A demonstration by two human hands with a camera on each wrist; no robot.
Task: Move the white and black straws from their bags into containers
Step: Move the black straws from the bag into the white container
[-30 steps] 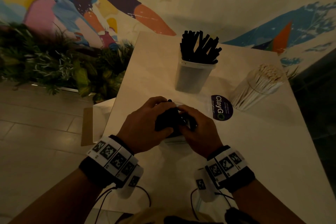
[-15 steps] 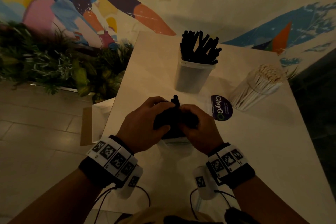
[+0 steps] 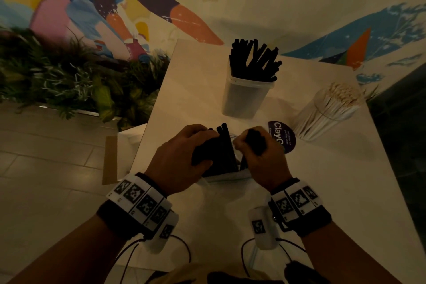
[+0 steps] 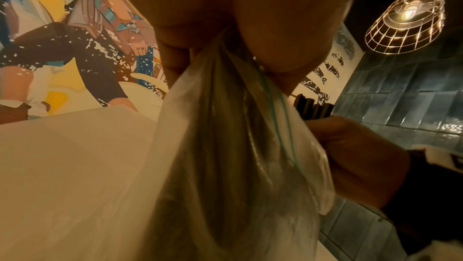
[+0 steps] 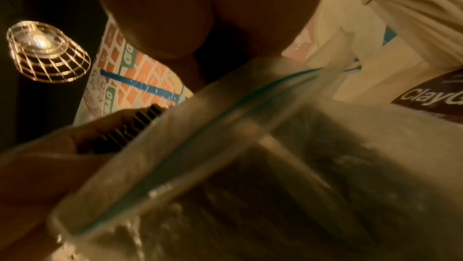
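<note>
Judging by the grips, the black straws are being drawn out of the clear zip-top plastic bag (image 3: 227, 176) near the bench's front edge: the left hand (image 3: 177, 163) holds a bundle of thin black straws (image 3: 222, 147), its fingers curled round them, and the right hand (image 3: 262, 157) clutches a second black bunch (image 3: 255, 142). Next comes lifting them clear and carrying them to the translucent round tub of black straws (image 3: 246, 97) toward the far edge, with open bench between; the clear cup of white straws (image 3: 327, 110) stands at the right edge.
</note>
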